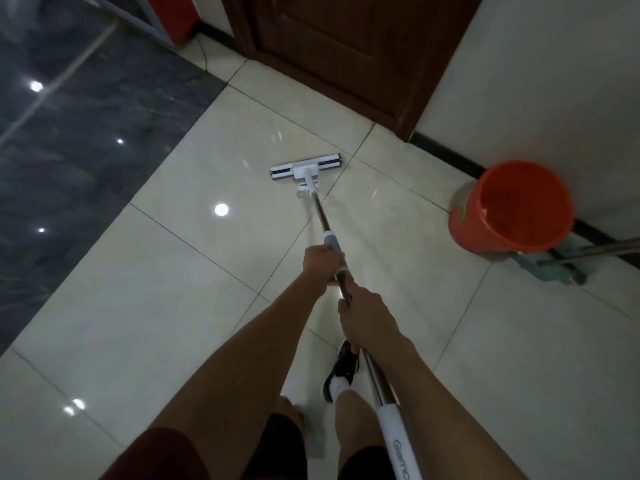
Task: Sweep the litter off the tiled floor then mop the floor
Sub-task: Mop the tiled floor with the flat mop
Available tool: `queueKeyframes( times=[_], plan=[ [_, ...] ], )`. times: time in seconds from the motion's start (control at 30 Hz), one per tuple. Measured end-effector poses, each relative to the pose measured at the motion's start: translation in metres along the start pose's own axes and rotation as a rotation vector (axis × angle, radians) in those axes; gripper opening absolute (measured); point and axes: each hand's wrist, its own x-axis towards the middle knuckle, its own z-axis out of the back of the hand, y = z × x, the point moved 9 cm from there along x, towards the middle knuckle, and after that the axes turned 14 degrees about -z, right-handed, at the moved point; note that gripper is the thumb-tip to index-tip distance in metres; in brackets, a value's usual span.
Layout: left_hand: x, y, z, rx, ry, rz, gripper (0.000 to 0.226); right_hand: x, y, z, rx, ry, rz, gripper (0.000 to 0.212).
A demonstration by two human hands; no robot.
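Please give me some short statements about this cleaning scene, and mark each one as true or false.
1. Both hands grip the mop handle. True: the left hand sits lower on the pole than the right hand.
2. The mop head is inside the bucket. False: it lies flat on the tiled floor.
3. The bucket is blue. False: it is orange.
4. The bucket stands by the wall. True.
5. The door is white. False: it is dark brown.
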Motion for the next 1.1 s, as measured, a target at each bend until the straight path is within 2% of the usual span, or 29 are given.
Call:
queueKeyframes(
  times=[0.23,0.3,0.47,0.57,0.67,0.77,0.9,1.03,1.1],
  plan=[
    [0.064,-0.084,0.005,-0.052,-0.011,0.013,0.011,0.061,0.071,0.053,0.009,0.059,0.045,0.047],
    [0.088,-0.106,0.012,-0.053,-0.015,-0.002,0.006,0.078,0.096,0.065,0.016,0.072,0.045,0.045],
    [0.150,-0.162,0.029,0.016,0.010,-0.047,0.013,0.121,0.158,0.094,-0.002,0.074,0.007,0.042],
    [0.182,-0.197,0.039,0.019,0.061,-0.080,0.027,0.145,0.196,0.108,-0.006,0.067,-0.024,0.039],
    [0.213,-0.224,0.055,0.060,0.038,-0.073,0.024,0.165,0.229,0.119,-0.006,0.057,-0.052,0.038],
    [0.235,-0.244,0.059,0.010,0.056,-0.082,0.031,0.180,0.254,0.129,0.004,0.066,-0.065,0.038],
    [0.241,-0.247,0.062,-0.007,0.031,-0.021,0.010,0.184,0.260,0.133,-0.003,0.092,-0.064,0.044],
    [0.223,-0.232,0.046,0.005,0.063,0.022,0.030,0.172,0.234,0.129,-0.053,0.074,-0.092,0.052],
    [0.210,-0.224,0.041,0.020,0.060,0.049,0.033,0.165,0.220,0.125,-0.064,0.065,-0.089,0.056]
  ],
)
